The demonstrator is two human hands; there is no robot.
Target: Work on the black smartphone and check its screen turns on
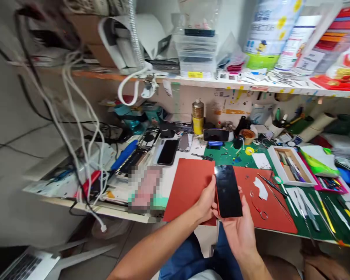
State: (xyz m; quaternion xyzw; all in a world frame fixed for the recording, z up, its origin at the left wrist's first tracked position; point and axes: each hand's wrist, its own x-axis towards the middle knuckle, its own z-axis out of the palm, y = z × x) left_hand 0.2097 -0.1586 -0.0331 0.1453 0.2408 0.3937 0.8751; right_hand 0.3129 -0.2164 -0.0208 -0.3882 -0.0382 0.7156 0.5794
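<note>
A phone [228, 191] with a dark, blank screen is held upright above the front edge of the red-brown mat [189, 186]. My left hand [206, 200] grips its left edge, the fingers partly hidden behind it. Under the lower end and along the right edge, my right hand [238, 227] is wrapped round the same phone. To the right on the mat lie scissors with red handles [260, 211] and a torn white piece [260, 189]. Another phone [167, 152] lies on the bench at the back left.
Tweezers [325, 212] and other hand tools lie at the right. Behind them is a white tray [291, 165] of tools. A yellow can [197, 116] stands under the crowded shelf [236, 82]. White cables [89, 147] hang at the left.
</note>
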